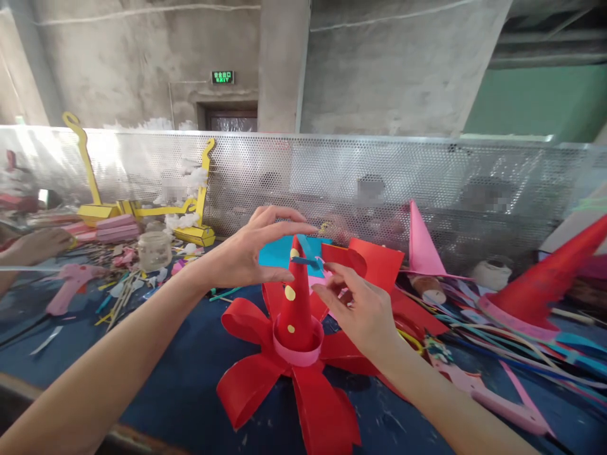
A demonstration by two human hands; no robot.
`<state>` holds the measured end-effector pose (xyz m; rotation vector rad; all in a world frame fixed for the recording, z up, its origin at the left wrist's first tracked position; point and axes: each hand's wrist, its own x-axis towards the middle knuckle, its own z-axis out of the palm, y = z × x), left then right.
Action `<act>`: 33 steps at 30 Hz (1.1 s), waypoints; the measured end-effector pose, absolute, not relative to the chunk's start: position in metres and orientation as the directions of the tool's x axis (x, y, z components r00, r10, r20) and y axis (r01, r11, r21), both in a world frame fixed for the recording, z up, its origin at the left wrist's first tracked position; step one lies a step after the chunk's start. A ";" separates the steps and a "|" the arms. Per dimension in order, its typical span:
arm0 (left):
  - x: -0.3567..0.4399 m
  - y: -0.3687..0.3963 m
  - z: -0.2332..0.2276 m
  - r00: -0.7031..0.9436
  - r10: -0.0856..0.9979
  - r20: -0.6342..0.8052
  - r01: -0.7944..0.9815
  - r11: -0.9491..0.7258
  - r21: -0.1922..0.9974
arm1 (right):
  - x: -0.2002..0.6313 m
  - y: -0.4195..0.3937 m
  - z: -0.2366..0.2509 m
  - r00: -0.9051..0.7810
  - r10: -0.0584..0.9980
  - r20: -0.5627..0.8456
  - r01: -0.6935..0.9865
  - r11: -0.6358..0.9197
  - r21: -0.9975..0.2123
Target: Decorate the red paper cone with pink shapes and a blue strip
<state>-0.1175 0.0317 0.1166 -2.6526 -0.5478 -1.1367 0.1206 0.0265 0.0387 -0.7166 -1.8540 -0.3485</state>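
Centrally, two bare hands meet around the tip of one red paper cone. The left hand arches over the cone's point, thumb and fingers curved and apart, not clearly touching it. The right hand sits just right of the cone, fingers loosely spread, fingertips near a small blue strip stuck across the cone near its tip; whether it pinches the strip cannot be told.

The cone carries three yellow dots that show and stands upright inside one pink paper ring. Around the ring spread red paper loops like petals, about six showing, lying flat on the dark blue table.

Behind the cone lie one turquoise sheet and folded red card. To the cone's right stand one pink cone and, farther right, one large red cone lying tilted, with coloured paper strips between. To the cone's left sit one glass jar, one pink glue gun and a yellow cardboard model. Another person's hand rests at the far left edge. A perforated metal screen runs behind everything.
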 end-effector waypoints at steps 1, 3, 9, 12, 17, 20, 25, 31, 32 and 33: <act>-0.119 0.030 0.112 0.603 0.262 0.753 0.402 -0.916 -0.003 | 0.122 0.027 0.038 -0.255 0.310 0.916 0.625 0.776 -0.088; -0.118 0.029 0.100 0.496 0.291 0.818 0.395 -0.915 0.086 | 0.123 0.027 0.036 -0.256 0.303 0.918 0.629 0.774 -0.081; -0.100 0.025 0.057 0.172 0.302 0.937 0.532 -0.829 0.170 | 0.123 0.029 0.035 -0.255 0.239 0.937 0.638 0.769 -0.023; -0.093 0.024 0.042 0.106 0.215 0.971 0.594 -0.796 0.111 | 0.122 0.030 0.035 -0.252 0.234 0.939 0.643 0.766 -0.018; -0.086 0.032 0.038 0.086 0.172 0.981 0.621 -0.780 0.082 | 0.119 0.033 0.035 -0.240 0.232 0.943 0.638 0.770 -0.026; -0.080 0.036 0.042 0.093 0.206 0.974 0.635 -0.766 0.101 | 0.115 0.035 0.036 -0.237 0.236 0.943 0.630 0.776 -0.036; -0.073 0.036 0.043 0.151 0.197 0.969 0.613 -0.787 0.064 | 0.109 0.039 0.037 -0.243 0.234 0.942 0.615 0.788 -0.037; -0.074 0.031 0.044 0.158 0.220 0.963 0.589 -0.803 0.087 | 0.110 0.038 0.037 -0.229 0.248 0.941 0.615 0.787 -0.058; -0.073 0.030 0.045 0.154 0.219 0.963 0.590 -0.803 0.088 | 0.110 0.037 0.037 -0.232 0.251 0.940 0.610 0.790 -0.061; -0.073 0.028 0.046 0.150 0.212 0.966 0.591 -0.802 0.084 | 0.110 0.037 0.038 -0.232 0.255 0.939 0.606 0.793 -0.065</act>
